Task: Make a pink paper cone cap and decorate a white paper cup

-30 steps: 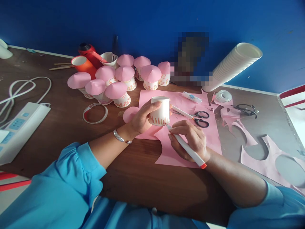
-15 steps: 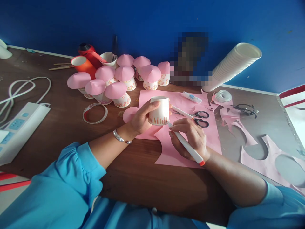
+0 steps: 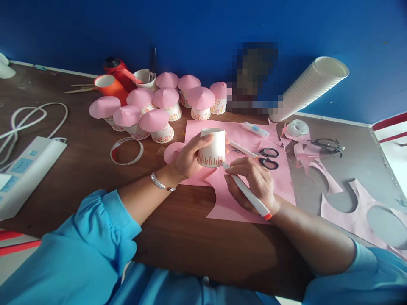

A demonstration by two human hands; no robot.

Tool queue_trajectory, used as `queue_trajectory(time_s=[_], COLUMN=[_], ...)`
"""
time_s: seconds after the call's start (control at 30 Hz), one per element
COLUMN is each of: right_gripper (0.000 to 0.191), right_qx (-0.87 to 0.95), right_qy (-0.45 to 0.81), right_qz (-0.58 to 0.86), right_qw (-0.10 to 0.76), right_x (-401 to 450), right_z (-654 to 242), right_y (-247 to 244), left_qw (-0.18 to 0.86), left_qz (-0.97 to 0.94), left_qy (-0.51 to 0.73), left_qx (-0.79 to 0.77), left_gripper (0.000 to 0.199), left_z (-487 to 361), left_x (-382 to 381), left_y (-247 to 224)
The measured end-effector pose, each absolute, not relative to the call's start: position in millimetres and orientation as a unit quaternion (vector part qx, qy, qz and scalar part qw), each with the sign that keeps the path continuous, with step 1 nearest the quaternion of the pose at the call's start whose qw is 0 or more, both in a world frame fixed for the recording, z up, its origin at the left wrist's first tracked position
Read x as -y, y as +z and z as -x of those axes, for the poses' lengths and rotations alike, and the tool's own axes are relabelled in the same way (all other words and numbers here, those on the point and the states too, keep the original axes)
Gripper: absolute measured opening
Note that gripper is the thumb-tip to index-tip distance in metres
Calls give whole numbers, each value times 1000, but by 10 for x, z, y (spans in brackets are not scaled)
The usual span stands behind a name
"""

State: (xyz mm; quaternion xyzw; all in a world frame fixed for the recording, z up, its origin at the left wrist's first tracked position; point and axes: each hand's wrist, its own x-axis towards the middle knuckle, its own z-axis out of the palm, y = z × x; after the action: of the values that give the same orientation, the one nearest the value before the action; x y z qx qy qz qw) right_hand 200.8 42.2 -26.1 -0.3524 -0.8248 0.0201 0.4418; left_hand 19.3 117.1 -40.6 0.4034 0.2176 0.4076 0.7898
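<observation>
My left hand (image 3: 190, 157) is closed around a white paper cup (image 3: 213, 146), which is upside down with its rim at the bottom. Short red and orange strokes run along the cup near that rim. In my right hand (image 3: 254, 184) is a white marker (image 3: 249, 195) with an orange-red end, its tip at the cup's lower right edge. Beneath both hands lies pink paper (image 3: 235, 207). Black-handled scissors (image 3: 269, 157) and another white marker (image 3: 243, 149) rest on it just behind the cup, along with a small glue tube (image 3: 256, 129).
Several decorated cups with pink cone roofs (image 3: 154, 120) stand at the back left, by an orange cup (image 3: 111, 88) and a red bottle (image 3: 119, 72). A tape roll (image 3: 126, 151) and power strip (image 3: 32, 169) lie left. Stacked cups (image 3: 313, 87) lean right, near paper scraps (image 3: 352, 207).
Almost nothing differs. The marker and my right hand have shifted very slightly left, the tip still at the cup's lower edge.
</observation>
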Motion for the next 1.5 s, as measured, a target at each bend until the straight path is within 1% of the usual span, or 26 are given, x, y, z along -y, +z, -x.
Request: queue_trajectory(time_s=[0.27, 0.5, 1.23, 1.43, 1.5], right_gripper=[20, 20, 20, 20, 21], right_qx=[822, 823, 826, 825, 824], right_qy=[21, 27, 40, 41, 40], right_qz=[353, 352, 344, 341, 341], right_qw=[446, 445, 444, 449, 450], right_x=[-427, -419, -405, -391, -387], right_z=[-2005, -1992, -1975, -1962, -1968], right_y=[-282, -266, -251, -243, -238], left_qw=[781, 792, 780, 769, 767], left_qz=[-403, -405, -406, -430, -434], left_qy=[410, 402, 406, 411, 408], left_qx=[-244, -217, -248, -235, -237], left_gripper=[39, 40, 38, 49, 45], left_z=[-198, -200, -206, -191, -188], left_x=[-1162, -1174, -1162, -1147, -1147], left_y=[-372, -382, -417, -459, -470])
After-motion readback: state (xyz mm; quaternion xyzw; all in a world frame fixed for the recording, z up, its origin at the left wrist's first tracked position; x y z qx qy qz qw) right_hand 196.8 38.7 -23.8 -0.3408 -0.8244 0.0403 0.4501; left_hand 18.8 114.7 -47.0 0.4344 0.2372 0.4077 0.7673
